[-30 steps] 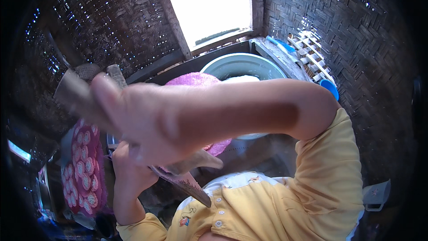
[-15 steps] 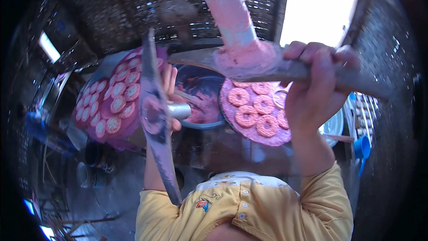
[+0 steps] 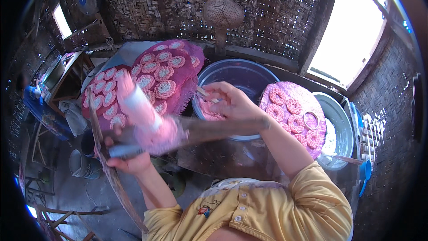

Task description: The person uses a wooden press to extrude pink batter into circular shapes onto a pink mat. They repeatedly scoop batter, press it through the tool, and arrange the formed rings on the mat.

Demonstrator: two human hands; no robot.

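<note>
My left hand is closed around a two-part wooden press. One part is a long wooden bar with a grey metal tube. Lying across it, the other wooden bar, blurred by motion, carries a white tube smeared with pink dough. Over the blue basin, my right hand has its fingers closed on a short wooden stick. Pink dough lies in the basin beneath, partly hidden by that hand.
Pink dough rings and a loose hoop rest on a round pink board. Many pink-and-white rosettes cover purple sheets at left. A tub with white contents and a blue dipper are at right. A bucket stands on the floor.
My right hand has let go of the dough-covered bar and moved left to the stick in the basin. My left hand now holds both press parts, lower down. The view has shifted.
</note>
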